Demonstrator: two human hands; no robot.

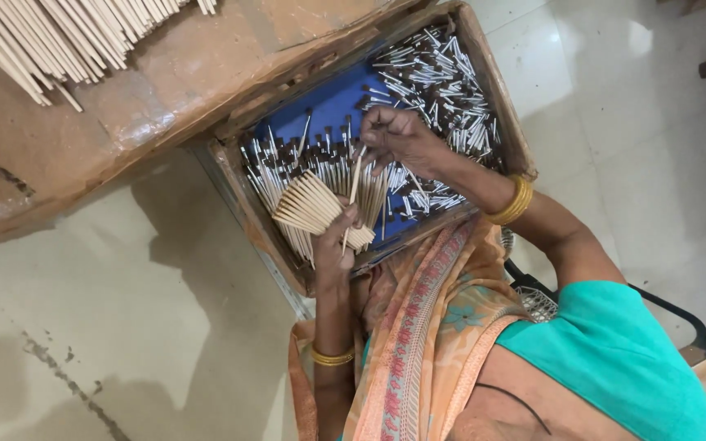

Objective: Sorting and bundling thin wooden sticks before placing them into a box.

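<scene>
We work over a wide, shallow cardboard box (510, 122) with a blue lining, tilted across our lap; it lies directly under both hands. Beyond it, past our fingertips, a big brown board (165, 98) carries a heap of bare sticks (67, 37), well apart from either hand.

Across the box floor, under and around our right hand, lie many short white-wrapped tubes with dark ends (443, 90), piled thickest on the side past our right knuckles. Some stand on sticks in a row along the edge nearest our left hand.

Our left hand (335, 241) is clenched on a fanned bundle of thin sticks (314, 208), the fan spreading away from the palm toward the box's left wall. We judge the fan is best kept flat and evenly spread, so each stick end stays reachable and none slips out of the grip.

Our right hand (398, 137) pinches a single stick (355, 184) between thumb and fingers, the stick running down from the fingertips to the left hand. Whether a tube sits on its tip we cannot tell. We think a light pinch close to the end, with the stick held straight, serves best; bending it risks a snap.
</scene>
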